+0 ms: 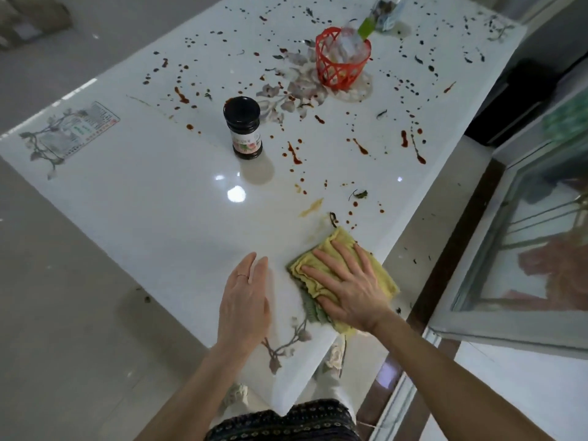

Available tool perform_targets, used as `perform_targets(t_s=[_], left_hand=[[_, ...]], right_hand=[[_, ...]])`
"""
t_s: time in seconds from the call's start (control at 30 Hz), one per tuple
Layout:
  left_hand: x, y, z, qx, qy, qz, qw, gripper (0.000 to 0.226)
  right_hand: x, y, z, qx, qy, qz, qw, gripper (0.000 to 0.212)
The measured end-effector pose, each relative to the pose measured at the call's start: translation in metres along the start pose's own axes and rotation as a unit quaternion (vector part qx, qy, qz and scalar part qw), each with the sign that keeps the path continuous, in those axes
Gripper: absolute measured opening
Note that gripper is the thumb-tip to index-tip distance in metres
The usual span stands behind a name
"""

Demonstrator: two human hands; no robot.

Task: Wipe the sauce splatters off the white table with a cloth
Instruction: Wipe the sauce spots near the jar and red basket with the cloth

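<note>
A yellow cloth (386, 275) lies crumpled on the white table (143, 192) near its front right edge. My right hand (346, 284) presses flat on the cloth, fingers spread and straight. My left hand (245, 297) sits just left of it with straight fingers together, at or just above the table surface. Red-brown sauce splatters (294, 154) dot the table's middle, right and far parts. An orange smear (311, 207) and a dark scrap (332, 219) lie just beyond the cloth.
A dark jar (243, 128) with a black lid stands mid-table. An orange mesh basket (342, 58) holding clear items stands farther back, with a glass jar (386, 11) behind it. A glass-topped cabinet (525, 249) stands close on the right. Green leaf bits (359, 194) lie among the splatters.
</note>
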State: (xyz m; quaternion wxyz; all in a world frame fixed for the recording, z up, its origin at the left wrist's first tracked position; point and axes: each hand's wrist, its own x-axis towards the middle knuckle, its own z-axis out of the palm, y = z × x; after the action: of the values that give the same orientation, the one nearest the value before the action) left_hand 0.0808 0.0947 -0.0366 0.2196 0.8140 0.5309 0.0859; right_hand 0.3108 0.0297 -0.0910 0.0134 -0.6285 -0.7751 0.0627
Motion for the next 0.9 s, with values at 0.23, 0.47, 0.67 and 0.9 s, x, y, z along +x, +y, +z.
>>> perform_targets(t_s=[0.23,0.47,0.67,0.9], left_hand=[[0.028,0.041,0.028,0.005,0.043,-0.106,0.993,0.058],[0.035,0.061,0.047,0.034,0.056,-0.177,0.982,0.060],[0.039,0.067,0.047,0.038,0.055,-0.176,0.982,0.058],[0.034,0.065,0.047,0.011,0.069,-0.189,0.980,0.059]], right_hand=[[0.048,0.087,-0.015,0.016,0.030,0.127,0.991,0.060],[0.021,0.095,-0.003,0.005,0.033,-0.140,0.990,0.059],[0.063,0.138,-0.016,0.026,0.045,0.024,0.998,0.052],[0.039,0.066,-0.008,0.011,0.064,-0.112,0.992,0.055]])
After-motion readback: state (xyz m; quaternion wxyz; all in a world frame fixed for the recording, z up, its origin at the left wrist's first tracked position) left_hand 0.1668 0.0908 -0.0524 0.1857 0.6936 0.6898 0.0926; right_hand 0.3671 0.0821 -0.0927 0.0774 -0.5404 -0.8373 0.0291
